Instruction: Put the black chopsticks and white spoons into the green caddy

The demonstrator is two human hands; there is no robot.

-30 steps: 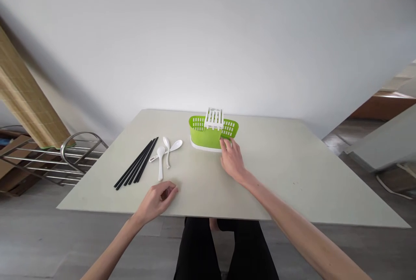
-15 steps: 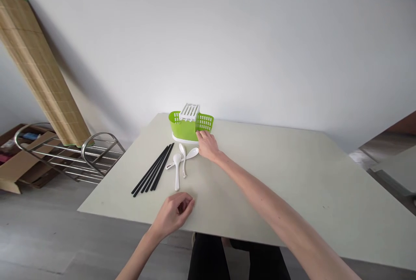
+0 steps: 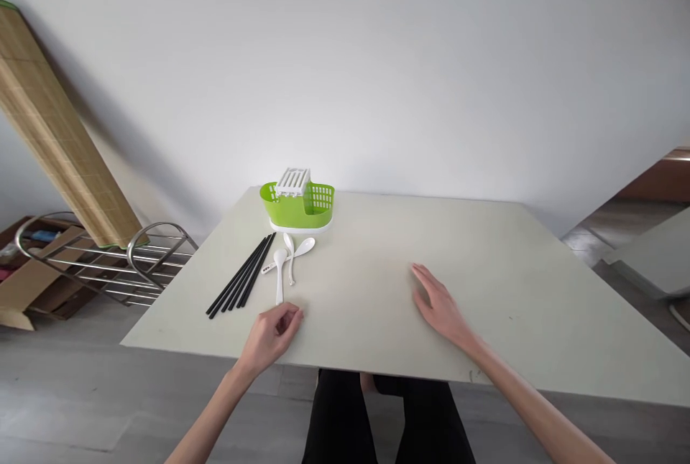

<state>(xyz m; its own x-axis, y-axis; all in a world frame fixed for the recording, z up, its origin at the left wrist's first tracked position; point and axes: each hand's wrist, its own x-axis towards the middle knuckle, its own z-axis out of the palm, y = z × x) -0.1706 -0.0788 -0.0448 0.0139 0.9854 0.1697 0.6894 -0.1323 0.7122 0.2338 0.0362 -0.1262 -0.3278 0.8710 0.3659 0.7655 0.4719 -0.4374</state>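
Observation:
My left hand [image 3: 273, 333] rests on the table near its front edge with the fingers curled in and nothing seen in them. Just beyond it is the handle end of a white spoon [image 3: 279, 281]. Two more white spoons [image 3: 305, 246] lie there, crossing one another. To their left, several black chopsticks [image 3: 241, 276] are spread side by side at a slant. My right hand [image 3: 439, 304] is over the right half of the table, open and holding nothing, thumb apart from the fingers. Against the wall stands a green basket [image 3: 294, 212] with a white slatted rack [image 3: 293, 182] across its top.
The pale table [image 3: 366, 291] meets a white wall at the back. On the floor at left are a metal rack [image 3: 156, 256], a cardboard box [image 3: 37, 277] and a rolled bamboo mat [image 3: 65, 133] leaning on the wall.
My right hand has left the basket's front right side and moved right and nearer, opening out. My left hand keeps its curled shape. The view has shifted slightly to the right.

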